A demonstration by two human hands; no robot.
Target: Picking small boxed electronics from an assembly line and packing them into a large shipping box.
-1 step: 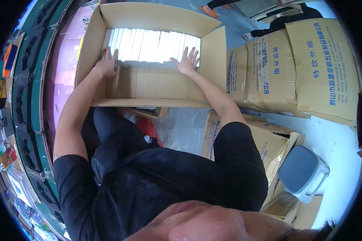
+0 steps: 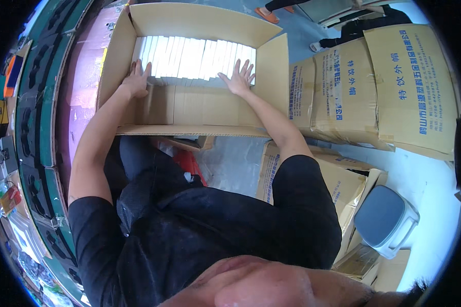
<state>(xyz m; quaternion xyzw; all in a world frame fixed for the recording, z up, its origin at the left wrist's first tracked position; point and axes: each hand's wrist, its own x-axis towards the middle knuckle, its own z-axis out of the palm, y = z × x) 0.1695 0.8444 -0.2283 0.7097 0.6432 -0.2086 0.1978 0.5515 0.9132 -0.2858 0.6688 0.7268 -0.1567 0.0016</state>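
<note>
A large open cardboard box (image 2: 205, 110) stands in front of me with its flaps up. Along its far half runs a row of thin white boxes (image 2: 194, 57), packed upright side by side and glaring in the light. My left hand (image 2: 135, 82) rests at the row's left end, its fingers spread and pointing away from me. At the right end, the spread fingers of my right hand (image 2: 237, 81) lie against the white boxes. Neither hand grips anything. Bare cardboard shows in the near half of the box.
Several closed cardboard cartons (image 2: 415, 87) line the right side. A grey-topped stool (image 2: 380, 215) stands lower right, beside an opened carton (image 2: 343, 187). Green and black racks (image 2: 36, 133) run along the left. Other people's legs (image 2: 279, 5) show at the top.
</note>
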